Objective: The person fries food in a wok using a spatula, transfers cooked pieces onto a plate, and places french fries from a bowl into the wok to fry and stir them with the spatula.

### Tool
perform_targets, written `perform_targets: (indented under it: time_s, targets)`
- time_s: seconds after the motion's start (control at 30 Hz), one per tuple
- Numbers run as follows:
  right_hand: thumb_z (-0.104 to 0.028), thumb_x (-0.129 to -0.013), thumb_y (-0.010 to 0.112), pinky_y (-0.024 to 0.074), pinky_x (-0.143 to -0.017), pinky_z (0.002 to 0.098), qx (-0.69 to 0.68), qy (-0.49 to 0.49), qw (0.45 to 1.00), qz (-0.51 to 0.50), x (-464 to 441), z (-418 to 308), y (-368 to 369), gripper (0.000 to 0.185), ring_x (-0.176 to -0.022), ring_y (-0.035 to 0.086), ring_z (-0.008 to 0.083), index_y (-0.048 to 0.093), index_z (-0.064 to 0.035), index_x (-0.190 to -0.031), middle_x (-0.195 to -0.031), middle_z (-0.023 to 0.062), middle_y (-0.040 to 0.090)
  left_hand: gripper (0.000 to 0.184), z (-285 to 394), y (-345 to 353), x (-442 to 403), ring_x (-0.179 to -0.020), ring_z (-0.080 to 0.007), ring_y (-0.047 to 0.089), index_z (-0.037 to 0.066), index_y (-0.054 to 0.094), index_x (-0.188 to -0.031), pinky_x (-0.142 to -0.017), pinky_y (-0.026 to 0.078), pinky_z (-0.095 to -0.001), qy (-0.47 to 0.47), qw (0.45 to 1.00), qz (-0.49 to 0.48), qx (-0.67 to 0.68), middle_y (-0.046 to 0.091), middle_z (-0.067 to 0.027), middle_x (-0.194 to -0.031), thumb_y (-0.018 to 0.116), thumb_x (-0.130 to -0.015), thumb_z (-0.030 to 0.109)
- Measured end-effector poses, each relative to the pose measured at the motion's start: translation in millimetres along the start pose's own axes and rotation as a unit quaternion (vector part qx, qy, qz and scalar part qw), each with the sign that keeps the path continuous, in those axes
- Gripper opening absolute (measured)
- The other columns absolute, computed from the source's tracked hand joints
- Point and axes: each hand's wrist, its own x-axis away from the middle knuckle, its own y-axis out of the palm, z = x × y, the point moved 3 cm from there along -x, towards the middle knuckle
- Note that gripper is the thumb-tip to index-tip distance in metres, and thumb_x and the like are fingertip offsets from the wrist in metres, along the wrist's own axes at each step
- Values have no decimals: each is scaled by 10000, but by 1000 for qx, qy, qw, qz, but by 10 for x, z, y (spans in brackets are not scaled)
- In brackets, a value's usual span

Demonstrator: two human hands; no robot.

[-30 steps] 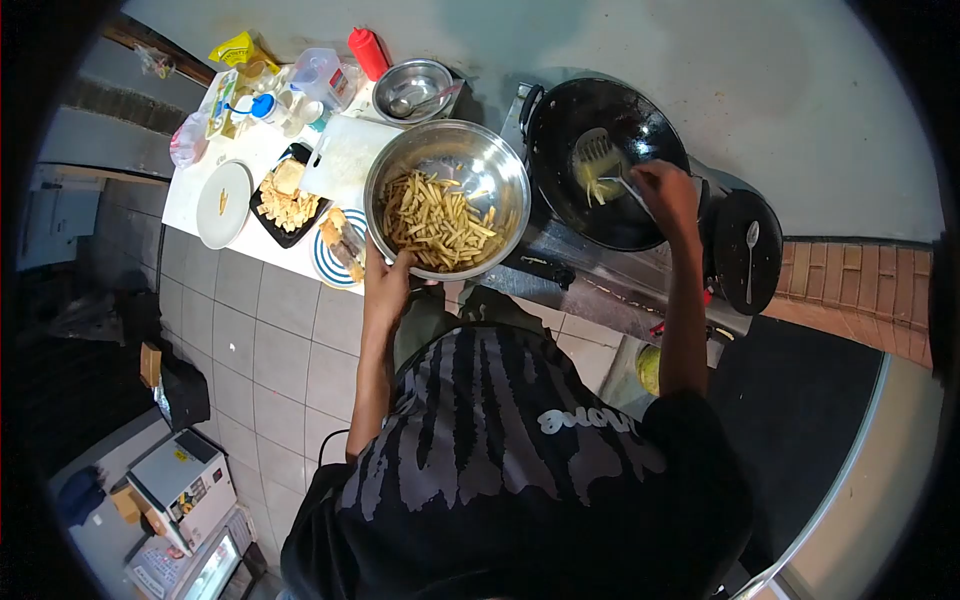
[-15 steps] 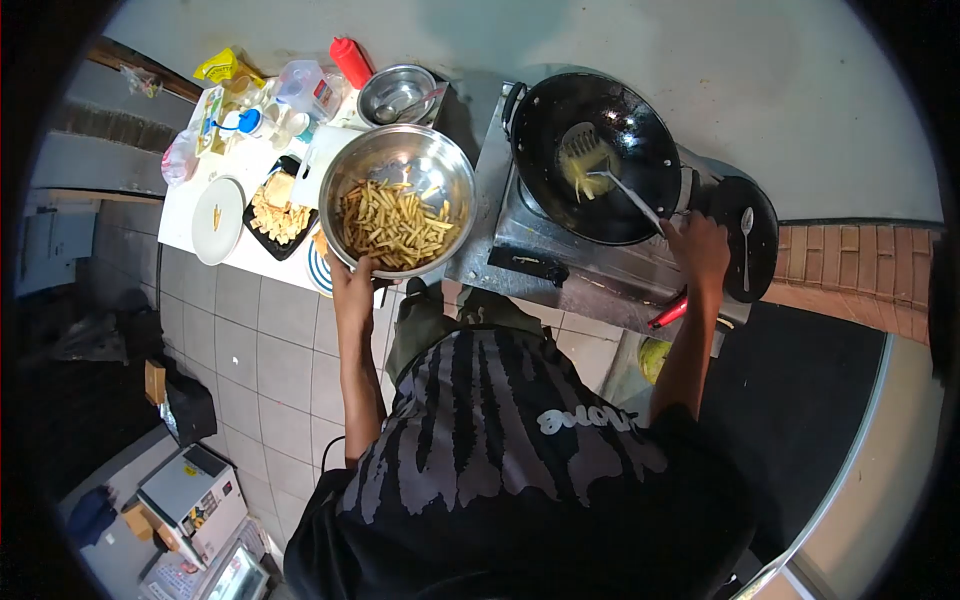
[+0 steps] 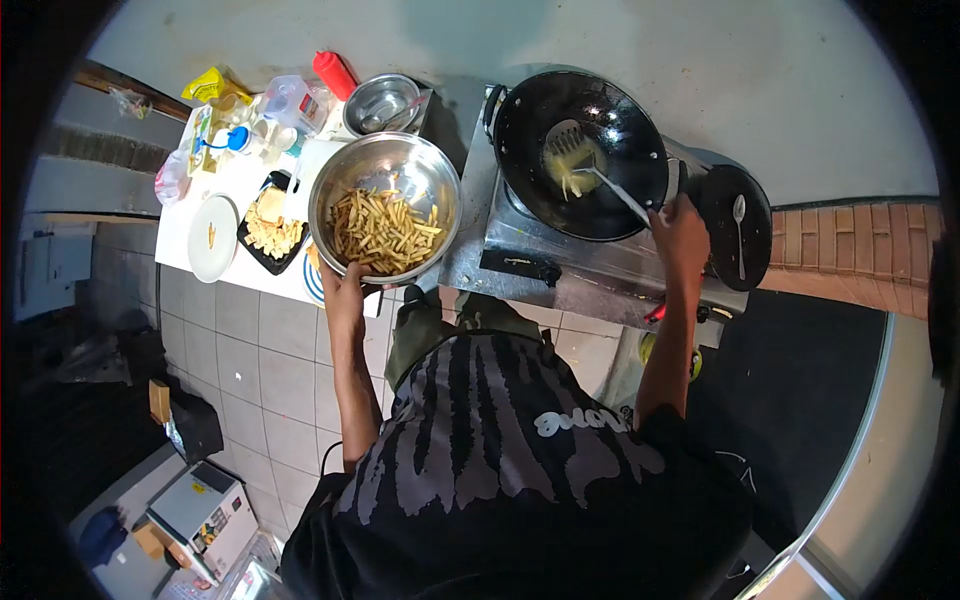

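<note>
My left hand [image 3: 345, 290] grips the near rim of a large steel bowl [image 3: 440, 170] holding many cut fries [image 3: 385, 230]. In my right hand [image 3: 681, 232] is the handle of a slotted spatula [image 3: 625, 196]. Its slotted head lies inside the black wok [image 3: 520, 130], in a small pool of yellowish oil with a few fries [image 3: 572, 183]. The wok sits on the steel stove [image 3: 590, 270], to the right of the bowl. A smaller steel bowl [image 3: 383, 100] with a spoon in it stands behind the large bowl.
On the white table [image 3: 178, 235] are a plate [image 3: 212, 240], a black tray of food [image 3: 270, 228], a red bottle [image 3: 334, 75] and plastic containers [image 3: 292, 105]. A black lid [image 3: 722, 215] with a spoon [image 3: 741, 235] lies right of the wok.
The large bowl and my left hand have shifted left, away from the wok. My right hand has moved from above the wok to beyond its right rim, still on the spatula.
</note>
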Motion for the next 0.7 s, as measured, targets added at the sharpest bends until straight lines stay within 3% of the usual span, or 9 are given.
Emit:
perform_targets:
  time_s: [0.07,0.1,0.17,0.37,0.5,0.57,0.7]
  targets:
    - [-135,-677,768,486,-735,443,18,-198,978,71,-103,-105,111,300,-846,599,348,577,-53,-894,-784,125,647,537,-43,-34,-40,-780,-255,673,-7,305,-1332,-567,604,-323,10,1000,0,8,573,-194,-1097,438,-812,-28]
    - [-135,-677,768,486,-735,443,17,-197,978,71,-170,-125,166,300,-846,599,348,577,-53,-894,-784,125,647,537,-19,-23,-33,-780,-255,673,-7,305,-1332,-567,604,-323,10,1000,-1,7,573,-194,-1097,438,-812,-28]
    - [-127,-648,773,476,-767,446,73,-287,955,29,-255,-202,308,306,-904,567,359,581,-57,-875,-821,128,650,541,39,2,0,-774,-252,673,-8,312,-1324,-576,604,-321,7,1000,-1,2,577,-191,-1081,443,-800,-27]
    - [-139,-651,776,482,-763,470,136,-299,942,-75,-531,-140,564,300,-886,579,377,590,-58,-872,-814,136,653,541,-13,-86,-7,-771,-249,672,-12,311,-1320,-581,605,-325,24,999,24,4,577,-189,-1071,436,-794,-31]
    - [-155,-692,750,494,-755,472,142,-299,941,-70,-568,-176,492,254,-886,592,381,598,-50,-867,-815,152,649,542,4,-159,31,-779,-256,674,-11,301,-1330,-577,605,-328,28,999,34,17,577,-195,-1079,436,-805,-29]
    - [-161,-742,714,512,-722,472,152,-305,940,7,-609,-99,503,229,-853,624,380,599,-32,-892,-838,172,644,541,0,-185,46,-774,-263,676,-7,295,-1335,-574,607,-329,27,998,45,19,576,-200,-1092,436,-813,-29]
    - [-137,-782,672,525,-678,472,175,-257,950,-29,-565,-193,361,211,-794,648,377,591,-22,-938,-870,184,638,547,-11,-216,35,-760,-264,678,0,293,-1341,-569,607,-325,28,998,46,29,573,-205,-1106,437,-814,-33]
